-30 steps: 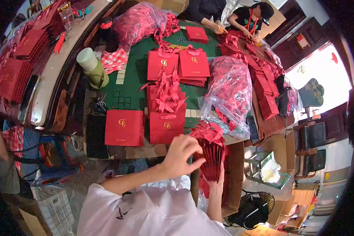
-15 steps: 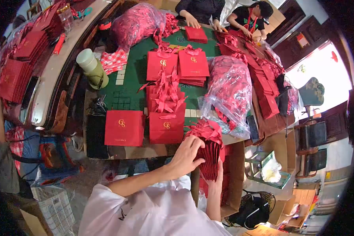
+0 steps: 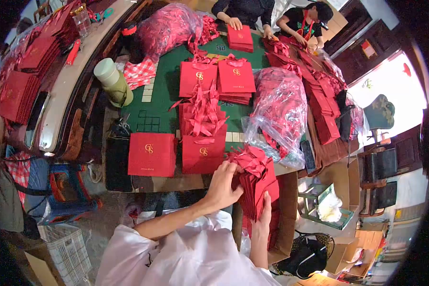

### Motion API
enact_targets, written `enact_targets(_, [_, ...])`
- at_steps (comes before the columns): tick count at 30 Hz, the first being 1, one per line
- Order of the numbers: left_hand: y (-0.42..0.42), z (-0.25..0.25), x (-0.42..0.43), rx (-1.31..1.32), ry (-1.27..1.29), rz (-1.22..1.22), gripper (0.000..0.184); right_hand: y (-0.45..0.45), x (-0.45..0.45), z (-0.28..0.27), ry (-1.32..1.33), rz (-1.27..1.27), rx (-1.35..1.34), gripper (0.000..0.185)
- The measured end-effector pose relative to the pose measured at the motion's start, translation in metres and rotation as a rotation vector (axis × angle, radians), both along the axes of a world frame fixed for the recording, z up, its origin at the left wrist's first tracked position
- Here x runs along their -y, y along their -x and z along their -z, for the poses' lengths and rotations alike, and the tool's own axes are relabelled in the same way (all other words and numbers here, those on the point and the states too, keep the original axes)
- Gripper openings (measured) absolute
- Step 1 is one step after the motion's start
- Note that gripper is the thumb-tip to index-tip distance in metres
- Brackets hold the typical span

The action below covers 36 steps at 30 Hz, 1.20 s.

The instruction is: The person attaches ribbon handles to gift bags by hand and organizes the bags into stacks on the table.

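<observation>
A bundle of red paper gift bags (image 3: 253, 190) with ribbon handles is held at the table's near edge, over a cardboard box. My left hand (image 3: 224, 187) grips the left side, its thumb and fingers against the stacked edges. From below and the right, my right hand (image 3: 263, 209) clasps the bundle, thumb across the flat face. Left of my hands, a row of red bags with ribbons (image 3: 204, 152) lies on the table beside a flat stack of red bags (image 3: 151, 155) with gold lettering. Further back are two more bag stacks (image 3: 236, 77).
A clear plastic sack of red ribboned items (image 3: 280, 107) lies right of the bags, another sack (image 3: 169, 31) at the back left. A green bottle (image 3: 113, 83) stands left. Two people work across the table, one touching a bag stack (image 3: 240, 38). The open cardboard box (image 3: 287, 214) is below.
The bundle in my hands has turned, so a flat red face now shows on its right instead of mainly fanned edges. Across the table, a person's bag stack has been raised upright.
</observation>
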<state>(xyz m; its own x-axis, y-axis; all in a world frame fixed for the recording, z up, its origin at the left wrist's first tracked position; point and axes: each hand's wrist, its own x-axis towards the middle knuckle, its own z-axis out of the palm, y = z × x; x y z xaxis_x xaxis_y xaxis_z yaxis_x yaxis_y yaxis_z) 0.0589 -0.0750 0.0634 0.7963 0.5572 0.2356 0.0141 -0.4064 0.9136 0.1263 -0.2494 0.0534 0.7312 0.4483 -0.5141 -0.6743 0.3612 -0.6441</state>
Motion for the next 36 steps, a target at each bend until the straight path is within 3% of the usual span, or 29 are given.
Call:
enact_targets(7, [0.000,-0.003,-0.018,-0.055,-0.143,0.085,0.037,0.000,0.006,0.005,0.044,0.044,0.034,0.051])
enact_targets(11, [-0.002,-0.001,-0.030,-0.087,-0.020,0.175,0.026,0.002,0.011,0.003,0.068,0.067,0.045,0.052])
enact_targets(13, [-0.006,-0.004,-0.037,-0.123,0.233,0.287,0.024,0.001,0.013,0.004,0.160,0.044,0.043,0.051])
enact_targets(18, [-0.010,0.006,-0.043,-0.095,0.219,0.311,0.024,0.001,0.019,0.000,0.139,0.043,0.040,0.049])
enact_targets(20, [-0.009,0.011,-0.046,-0.028,-0.023,0.344,0.026,-0.001,0.026,0.008,0.151,0.055,0.039,0.050])
enact_targets(21, [-0.008,0.005,-0.047,-0.028,-0.020,0.343,0.026,-0.002,0.029,0.011,0.153,0.054,0.039,0.050])
enact_targets(23, [-0.008,-0.008,-0.052,-0.265,0.049,0.417,0.028,-0.002,0.033,0.017,0.151,0.068,-0.013,0.050])
enact_targets(27, [-0.015,-0.013,-0.060,-0.183,0.120,0.440,0.020,-0.001,0.037,0.022,-0.004,-0.052,-0.020,0.055])
enact_targets(29, [-0.021,-0.009,-0.062,0.082,0.547,0.485,0.012,-0.004,0.047,0.042,-0.153,-0.064,0.072,0.058])
enact_targets(30, [-0.022,-0.008,-0.064,0.068,0.793,0.497,0.009,-0.003,0.041,0.036,-0.166,-0.096,0.141,0.056])
enact_targets(33, [-0.021,0.001,-0.068,0.063,0.812,0.241,0.016,-0.003,0.033,0.015,-0.017,-0.066,0.075,0.054])
enact_targets(36, [-0.011,0.014,-0.070,0.162,0.744,0.073,0.016,-0.007,0.034,0.011,-0.040,-0.008,0.018,0.049])
